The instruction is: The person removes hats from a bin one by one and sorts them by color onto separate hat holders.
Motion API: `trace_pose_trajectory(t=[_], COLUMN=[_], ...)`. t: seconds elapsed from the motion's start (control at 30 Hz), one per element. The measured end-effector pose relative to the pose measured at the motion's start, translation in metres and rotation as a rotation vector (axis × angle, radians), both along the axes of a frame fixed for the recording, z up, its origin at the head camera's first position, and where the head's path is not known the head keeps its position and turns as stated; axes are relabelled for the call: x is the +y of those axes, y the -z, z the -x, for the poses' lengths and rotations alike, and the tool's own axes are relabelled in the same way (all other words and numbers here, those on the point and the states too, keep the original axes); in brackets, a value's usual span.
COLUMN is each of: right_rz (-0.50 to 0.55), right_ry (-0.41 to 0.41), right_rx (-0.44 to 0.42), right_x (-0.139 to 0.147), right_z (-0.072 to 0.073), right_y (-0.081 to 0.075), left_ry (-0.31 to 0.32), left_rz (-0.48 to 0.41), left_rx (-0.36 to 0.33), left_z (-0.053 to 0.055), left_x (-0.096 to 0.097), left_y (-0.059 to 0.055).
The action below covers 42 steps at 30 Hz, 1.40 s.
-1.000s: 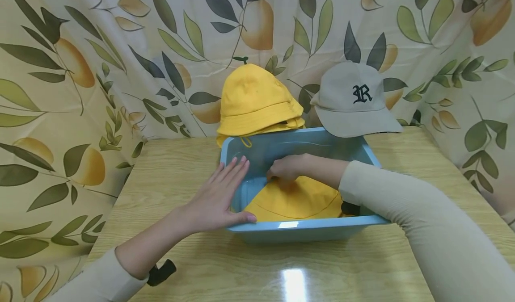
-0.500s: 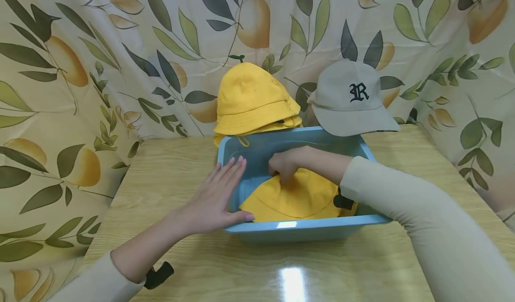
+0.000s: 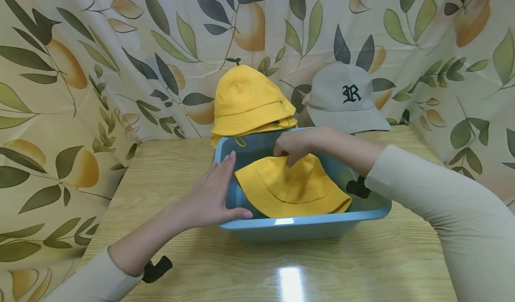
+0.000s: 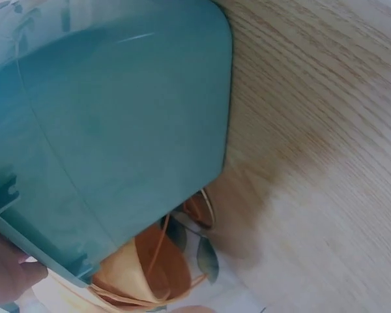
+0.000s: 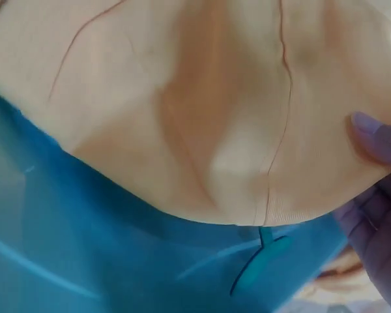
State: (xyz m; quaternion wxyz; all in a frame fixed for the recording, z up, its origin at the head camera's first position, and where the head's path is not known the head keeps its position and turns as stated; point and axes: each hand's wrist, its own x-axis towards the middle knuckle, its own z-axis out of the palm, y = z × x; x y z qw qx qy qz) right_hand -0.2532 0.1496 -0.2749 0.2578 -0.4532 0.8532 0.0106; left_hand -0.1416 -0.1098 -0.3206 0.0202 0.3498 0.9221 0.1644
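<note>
My right hand [image 3: 295, 144] pinches a yellow bucket hat [image 3: 293, 186] by its crown, the thumb [image 5: 376, 135] pressing on the cloth in the right wrist view. A small green sprout [image 5: 264, 257] sticks out from the top of that hat. The hat hangs tilted inside a blue plastic bin [image 3: 297, 228], its brim toward the front rim. My left hand [image 3: 209, 197] lies along the bin's left rim with fingers extended and thumb at the front corner. In the left wrist view the bin's outer wall [image 4: 130, 117] fills much of the picture.
Behind the bin stands a stack of yellow bucket hats [image 3: 251, 98], a sprout on the top one. A grey cap [image 3: 346, 96] with a black letter R sits back right. Everything rests on a wood-grain table [image 3: 173, 159], with a leaf-patterned curtain [image 3: 161, 25] behind.
My right hand has risen toward the bin's back rim, drawing the yellow bucket hat up with it. More of the hat's brim shows now. The left hand has stayed on the rim.
</note>
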Motion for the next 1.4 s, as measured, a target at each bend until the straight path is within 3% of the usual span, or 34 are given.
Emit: trace_pose_trajectory(t=[0.17,0.3,0.57,0.73,0.93,1.13,1.3,1.4], right_rz=[0.129,0.241,0.423,0.555,0.671,0.752,0.747,0.689], right_ry=[-0.031,-0.065,-0.031,-0.044,0.048,0.191,0.281,0.364], right_rx=[0.028,0.108,0.172,0.239,0.180,0.204,0.257,0.272], right_x=[0.013,0.025,0.039,0.042,0.051,0.064,0.075,0.079], right_z=[-0.006,-0.009,-0.015,-0.017,-0.022,-0.028,-0.032,-0.035], right_y=[-0.014,-0.025,-0.040,-0.047,-0.059,-0.059,-0.053,-0.050], left_ry=[-0.028,-0.041,-0.060,-0.032,0.072,0.161,0.256,0.221], left_rz=[-0.032,-0.070,-0.190,-0.304,-0.500,-0.763,-0.787,-0.779], left_rx=[-0.026,-0.008,-0.037,0.035,0.237,0.304,0.392,0.378], left_z=[0.004,0.007,0.018,0.028,0.036,0.039,0.044,0.047], left_x=[-0.004,-0.009,-0.013,-0.011,-0.005,0.003,0.008,0.011], left_y=[-0.002,-0.007,-0.007,0.000,0.002,-0.008,-0.024,-0.044])
